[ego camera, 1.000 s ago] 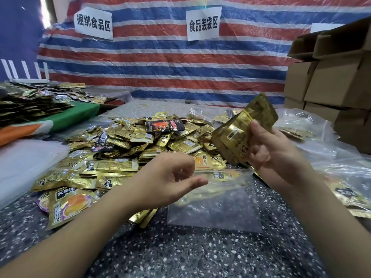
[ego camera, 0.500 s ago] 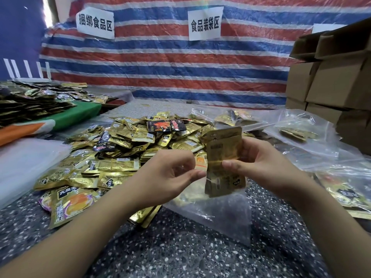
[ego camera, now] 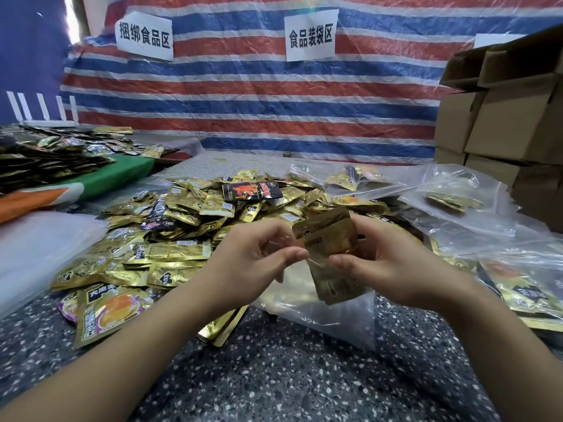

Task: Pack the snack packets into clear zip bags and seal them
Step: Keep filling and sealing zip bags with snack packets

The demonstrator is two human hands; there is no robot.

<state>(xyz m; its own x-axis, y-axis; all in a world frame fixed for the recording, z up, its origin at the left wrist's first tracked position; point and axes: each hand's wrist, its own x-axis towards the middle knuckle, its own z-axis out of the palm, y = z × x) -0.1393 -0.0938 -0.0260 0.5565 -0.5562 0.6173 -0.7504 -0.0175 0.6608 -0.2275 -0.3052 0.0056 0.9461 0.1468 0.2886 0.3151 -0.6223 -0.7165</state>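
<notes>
Packing looks barely begun: right hand (ego camera: 393,263) grips gold packets (ego camera: 327,239) half inside the clear zip bag (ego camera: 332,318), whose mouth left hand (ego camera: 259,263) pinches open. Several filled bags (ego camera: 451,199) lie right; the loose pile (ego camera: 195,226) stays large, sealing undone.
</notes>
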